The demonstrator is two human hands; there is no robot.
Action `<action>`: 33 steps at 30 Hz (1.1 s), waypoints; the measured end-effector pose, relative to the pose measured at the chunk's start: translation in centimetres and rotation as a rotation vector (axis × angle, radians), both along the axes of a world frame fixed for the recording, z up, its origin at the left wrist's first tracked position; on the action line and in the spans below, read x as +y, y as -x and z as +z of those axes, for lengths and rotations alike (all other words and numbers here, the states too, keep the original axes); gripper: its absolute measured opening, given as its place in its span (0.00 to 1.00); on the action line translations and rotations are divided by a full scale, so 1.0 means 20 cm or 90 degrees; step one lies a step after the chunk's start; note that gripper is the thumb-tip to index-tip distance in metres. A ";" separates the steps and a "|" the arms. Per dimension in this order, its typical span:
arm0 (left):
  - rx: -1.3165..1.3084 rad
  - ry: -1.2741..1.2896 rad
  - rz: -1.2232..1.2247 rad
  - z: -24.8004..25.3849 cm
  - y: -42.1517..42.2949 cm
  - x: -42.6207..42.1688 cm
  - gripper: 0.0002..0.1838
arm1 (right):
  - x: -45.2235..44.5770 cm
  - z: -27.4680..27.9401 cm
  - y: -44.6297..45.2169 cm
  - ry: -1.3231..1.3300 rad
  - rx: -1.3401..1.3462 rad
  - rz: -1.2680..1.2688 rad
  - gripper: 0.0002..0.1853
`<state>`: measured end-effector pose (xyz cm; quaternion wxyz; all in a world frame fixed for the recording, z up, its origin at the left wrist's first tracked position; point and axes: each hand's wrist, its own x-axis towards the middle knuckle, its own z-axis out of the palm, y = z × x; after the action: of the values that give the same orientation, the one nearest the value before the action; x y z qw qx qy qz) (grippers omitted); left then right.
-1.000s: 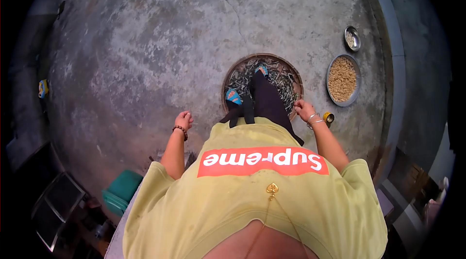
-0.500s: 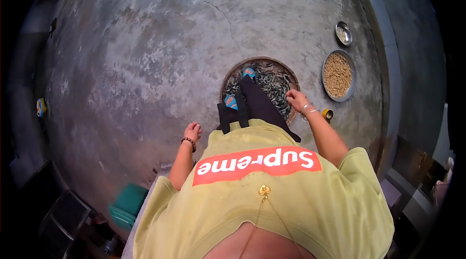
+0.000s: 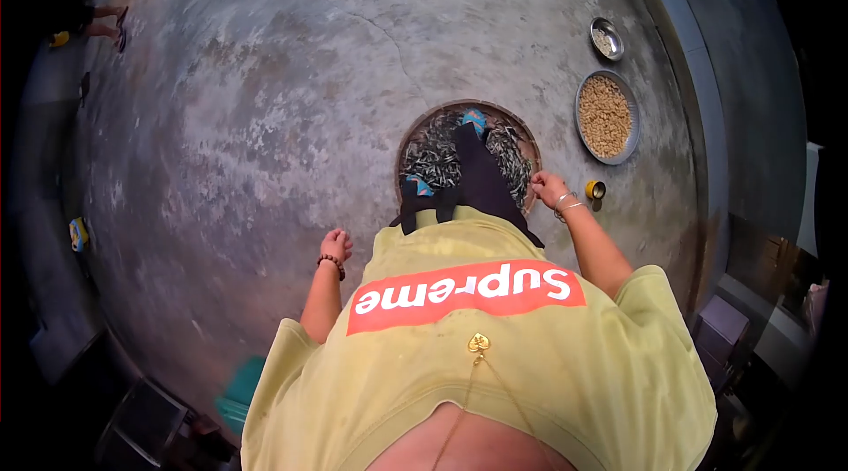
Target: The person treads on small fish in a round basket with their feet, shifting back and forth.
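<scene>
My left hand, with a beaded bracelet on its wrist, hangs beside my hip over bare floor. Its fingers are loosely curled in and nothing shows in them. On the other side my right hand, wearing bangles, is held with its fingers bent but apart, and I see nothing in it. Below it is the rim of a round shallow basket, full of slender dark and silvery pieces, too small to name surely. My blue-patterned slippers overlap the basket; whether they touch its contents I cannot tell.
To the right stand a wide metal basin of tan peanut-like pieces and a small steel bowl with pale bits. Nearer lies a yellow can-like thing. A green stool-like object is lower left. Another person's legs show upper left.
My far foot has shifted right over the basket. The basin and bowl appear a little higher and left. My left hand has moved slightly left. Another person's legs show more fully.
</scene>
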<state>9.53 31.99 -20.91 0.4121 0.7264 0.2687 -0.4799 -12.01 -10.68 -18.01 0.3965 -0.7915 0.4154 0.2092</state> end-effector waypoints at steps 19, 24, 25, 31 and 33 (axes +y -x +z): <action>0.039 0.010 -0.048 -0.16 0.13 0.01 0.14 | 0.06 0.21 0.10 -0.012 -0.013 -0.051 0.08; 0.021 0.012 -0.009 -0.20 0.10 -0.03 0.15 | 0.01 0.10 0.19 -0.017 0.001 -0.086 0.08; 0.016 0.024 0.014 -0.19 0.10 -0.05 0.15 | 0.00 0.06 0.22 -0.004 0.022 -0.065 0.09; -0.004 0.082 -0.037 -0.05 0.09 -0.14 0.16 | 0.10 0.14 0.20 -0.004 0.069 -0.043 0.10; -0.003 0.083 -0.013 -0.05 0.09 -0.13 0.15 | 0.13 0.17 0.17 -0.002 0.064 -0.031 0.10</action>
<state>7.83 29.39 -21.98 0.4542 0.7019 0.2288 -0.4987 -15.41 -8.13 -14.62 0.3811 -0.7692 0.4534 0.2397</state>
